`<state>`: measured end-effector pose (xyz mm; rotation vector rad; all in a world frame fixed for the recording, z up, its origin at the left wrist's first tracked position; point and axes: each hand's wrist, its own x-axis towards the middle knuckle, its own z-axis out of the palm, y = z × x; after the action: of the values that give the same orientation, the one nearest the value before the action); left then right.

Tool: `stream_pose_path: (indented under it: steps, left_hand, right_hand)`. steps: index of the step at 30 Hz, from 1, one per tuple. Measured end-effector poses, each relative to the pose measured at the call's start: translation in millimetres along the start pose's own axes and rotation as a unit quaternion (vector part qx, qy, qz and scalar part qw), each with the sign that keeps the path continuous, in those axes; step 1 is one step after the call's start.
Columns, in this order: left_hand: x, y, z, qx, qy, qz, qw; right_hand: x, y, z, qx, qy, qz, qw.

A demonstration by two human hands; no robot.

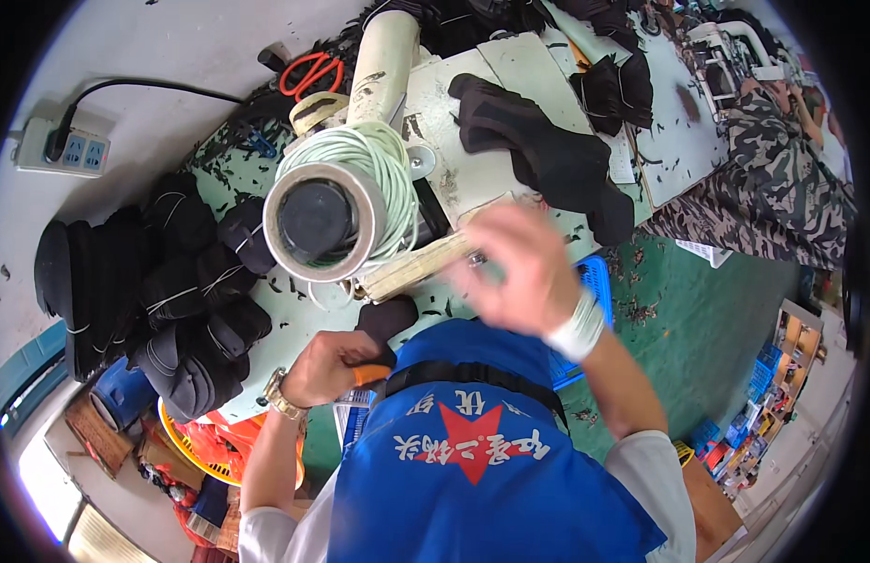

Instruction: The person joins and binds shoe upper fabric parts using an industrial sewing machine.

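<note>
Left hand point(334, 364) fingers clenched on black fabric piece point(386, 319); right hand point(521, 267) blurred, fingers' grip cannot be told | cord spool point(334, 211) beside

Two hands are in view: the left hand point(334, 364) grips one black fabric piece point(386, 319) together with one orange-handled tool point(370, 375), and the right hand point(519, 272), blurred, hangs above one pale wooden bar point(418, 266). Just beyond the left hand stands one large spool point(324, 220) wound with pale cord, and farther past it lie one pair of orange-handled scissors point(312, 71) and one roll of tape point(316, 111). Well out to the left of both hands sit one white power strip point(60, 148) and one heap of tied black bundles point(163, 291), too many and too overlapped to count, while one loose pile of black pieces point(548, 155) lies beyond the right hand.
</note>
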<state>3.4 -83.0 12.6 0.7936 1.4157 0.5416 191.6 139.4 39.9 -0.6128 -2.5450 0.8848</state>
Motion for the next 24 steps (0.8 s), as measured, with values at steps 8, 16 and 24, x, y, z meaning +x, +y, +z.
stream_pose_path:
  steps: [8,16,24]
  left_hand:
    - [36.7,60.5,-39.9,0.118,-0.023,0.121,0.985]
    - [69.9,11.3,-126.1,0.089,0.010,0.250,0.964]
    - [94.5,-44.1,-65.6,-0.216,0.100,-0.015,0.971]
  right_hand:
    - [-23.1,-8.5,18.5,0.427,-0.234,0.361,0.795]
    - [4.1,-23.5,60.4,0.507,-0.145,0.523,0.670]
    - [5.0,-19.8,-15.5,0.152,0.010,0.228,0.962]
